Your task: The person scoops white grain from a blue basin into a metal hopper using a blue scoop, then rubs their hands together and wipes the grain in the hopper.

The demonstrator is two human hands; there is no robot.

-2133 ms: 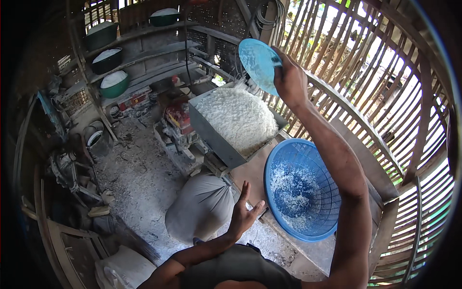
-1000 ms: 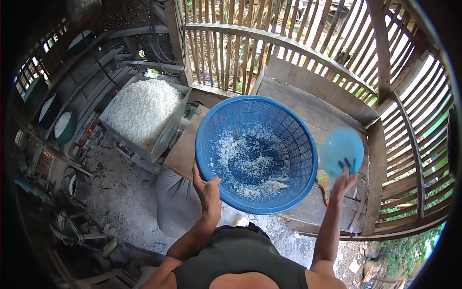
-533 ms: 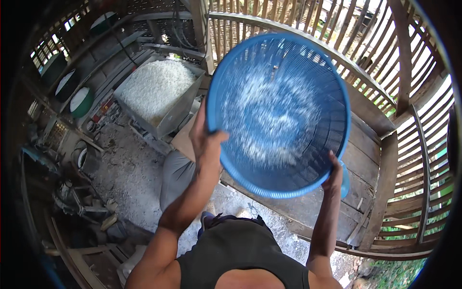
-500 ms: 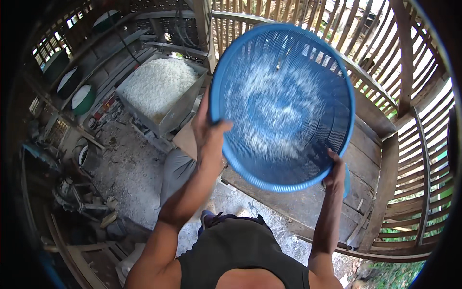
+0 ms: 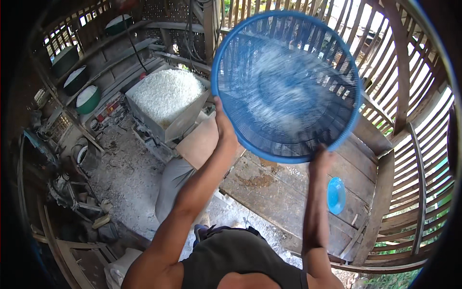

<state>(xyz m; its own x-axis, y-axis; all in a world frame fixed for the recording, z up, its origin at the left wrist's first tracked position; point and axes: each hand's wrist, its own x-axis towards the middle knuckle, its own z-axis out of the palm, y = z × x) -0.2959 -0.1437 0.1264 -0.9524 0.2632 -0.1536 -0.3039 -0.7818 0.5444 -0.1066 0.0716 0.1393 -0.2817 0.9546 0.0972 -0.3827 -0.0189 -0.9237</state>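
Above worn planks (image 5: 288, 188), round blue mesh basket (image 5: 286, 86) aloft.

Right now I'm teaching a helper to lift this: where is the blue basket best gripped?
At the rim of the blue basket, from two opposite sides, as the left hand and right hand do: it is wide, round, tilted, with no handles visible.

Both arms raised overhead, left hand (image 5: 224, 126) and right hand (image 5: 321, 159) each in closed grip, elbows bent
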